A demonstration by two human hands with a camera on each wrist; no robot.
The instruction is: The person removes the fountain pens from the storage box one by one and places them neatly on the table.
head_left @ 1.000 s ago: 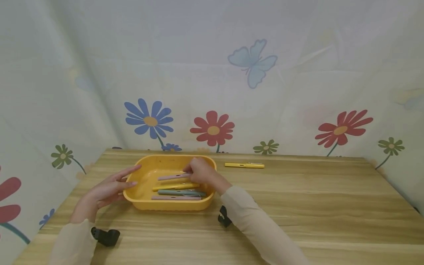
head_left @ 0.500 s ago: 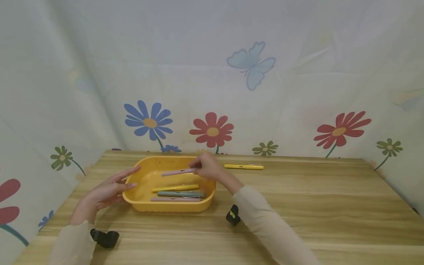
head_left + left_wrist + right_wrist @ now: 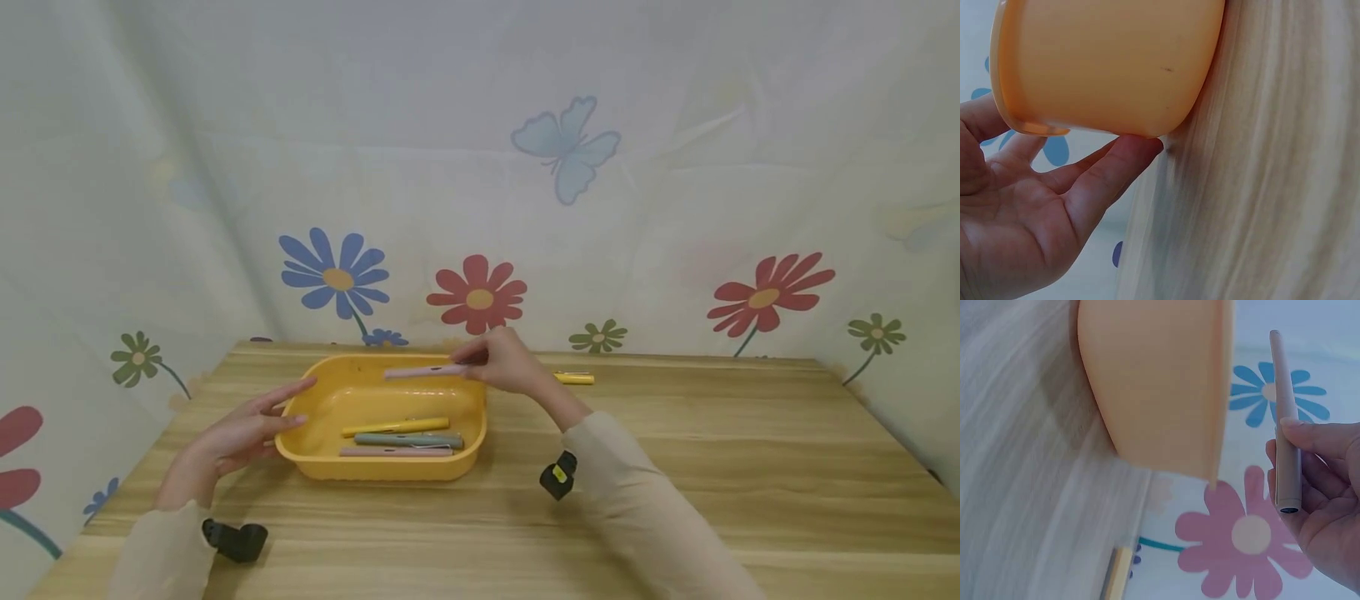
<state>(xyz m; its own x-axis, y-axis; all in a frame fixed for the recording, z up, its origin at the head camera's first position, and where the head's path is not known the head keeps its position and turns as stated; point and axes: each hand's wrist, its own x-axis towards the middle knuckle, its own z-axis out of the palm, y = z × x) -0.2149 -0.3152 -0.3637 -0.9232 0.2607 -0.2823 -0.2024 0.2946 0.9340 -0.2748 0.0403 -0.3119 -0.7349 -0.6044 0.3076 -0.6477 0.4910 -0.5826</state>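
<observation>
My right hand [image 3: 504, 360] pinches a pale pink pen [image 3: 423, 372] between thumb and fingers, raised over the far right part of a yellow plastic basin [image 3: 378, 469]. In the right wrist view this pen [image 3: 1285, 400] slants past the basin's rim, its dark end towards the camera. At the basin's left end, my left hand [image 3: 243, 432] holds the rim, with digits reaching over the edge and others against the outer wall, as the left wrist view shows. Inside lie a yellow pen [image 3: 397, 427], a grey-green pen [image 3: 408, 439] and another pink pen [image 3: 395, 452].
Beyond my right wrist a yellow pen [image 3: 575, 378] lies on the wooden table [image 3: 720, 467], partly hidden by the hand. A flower-printed cloth [image 3: 660, 208] hangs behind the table's far edge. Black wrist cameras [image 3: 236, 541] are strapped at both sleeves.
My right hand has lifted the pale pink pen from the basin's floor and moved up and to the right, now covering part of the yellow pen on the table. My left hand stays put.
</observation>
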